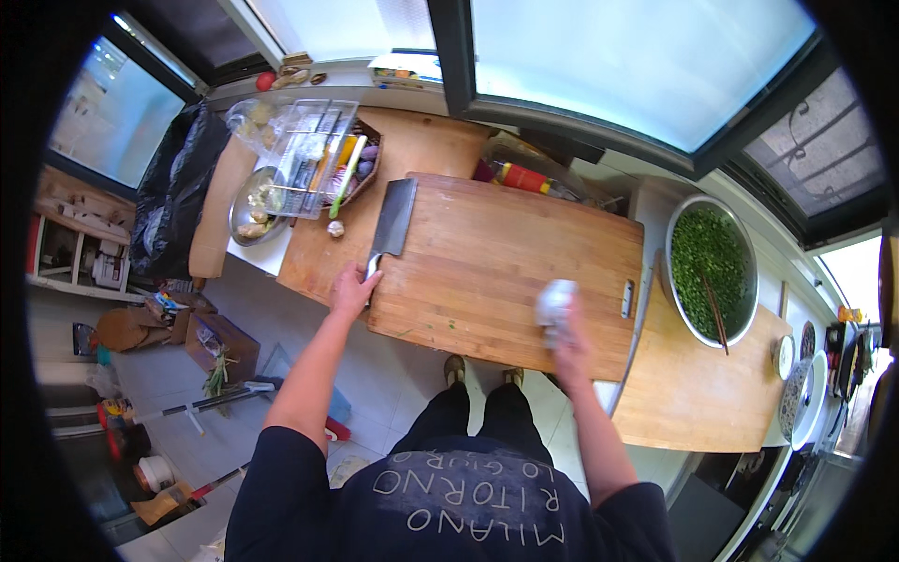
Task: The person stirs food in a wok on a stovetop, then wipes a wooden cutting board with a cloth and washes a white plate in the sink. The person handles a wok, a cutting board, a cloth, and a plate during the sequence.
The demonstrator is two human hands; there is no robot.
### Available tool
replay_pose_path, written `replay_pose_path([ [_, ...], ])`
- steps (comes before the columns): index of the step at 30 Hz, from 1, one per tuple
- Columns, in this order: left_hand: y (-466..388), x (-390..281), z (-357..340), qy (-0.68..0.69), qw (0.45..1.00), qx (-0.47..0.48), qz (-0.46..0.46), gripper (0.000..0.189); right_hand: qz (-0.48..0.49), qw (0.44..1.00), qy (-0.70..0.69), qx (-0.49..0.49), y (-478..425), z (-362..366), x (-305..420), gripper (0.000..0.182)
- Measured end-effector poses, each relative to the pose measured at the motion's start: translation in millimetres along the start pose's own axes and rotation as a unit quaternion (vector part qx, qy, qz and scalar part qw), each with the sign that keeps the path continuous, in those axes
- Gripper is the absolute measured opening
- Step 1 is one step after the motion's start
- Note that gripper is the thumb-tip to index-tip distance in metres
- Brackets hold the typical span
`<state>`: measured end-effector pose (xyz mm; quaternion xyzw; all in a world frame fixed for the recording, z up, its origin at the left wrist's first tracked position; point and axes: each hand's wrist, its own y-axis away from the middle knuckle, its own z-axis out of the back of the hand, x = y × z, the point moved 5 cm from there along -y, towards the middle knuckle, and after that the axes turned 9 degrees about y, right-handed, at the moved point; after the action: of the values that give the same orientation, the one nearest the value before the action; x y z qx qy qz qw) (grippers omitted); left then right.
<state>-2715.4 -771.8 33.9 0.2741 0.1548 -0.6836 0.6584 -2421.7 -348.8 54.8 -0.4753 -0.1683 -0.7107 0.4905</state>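
A large wooden cutting board lies before me, with a few green scraps near its front edge. My left hand is at the board's left edge, its fingers around the handle of a cleaver. The cleaver's broad blade lies flat across the board's left edge and points away from me. My right hand holds a crumpled white cloth or paper wipe against the right part of the board. This hand and the wipe are blurred.
To the right, a steel bowl of chopped greens holds chopsticks. At left are a garlic bulb, a metal bowl, a clear plastic rack and a vegetable basket. A bottle lies behind the board.
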Motion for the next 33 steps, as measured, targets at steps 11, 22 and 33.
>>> replay_pose_path([
  [11,76.9,44.6,3.0,0.231,0.971,-0.040,0.037,0.033,-0.085,0.977,0.106,-0.165,75.2,-20.6,-20.5,0.045],
  [22,189.4,30.3,-145.4,0.732,0.379,0.397,0.403,0.066,-0.020,0.986,-0.141,0.082,41.3,-187.5,93.7,0.049],
  [33,170.8,26.4,-155.1,0.774,0.345,0.408,0.339,0.066,0.180,0.976,0.064,0.109,-14.4,-233.8,100.1,0.043],
])
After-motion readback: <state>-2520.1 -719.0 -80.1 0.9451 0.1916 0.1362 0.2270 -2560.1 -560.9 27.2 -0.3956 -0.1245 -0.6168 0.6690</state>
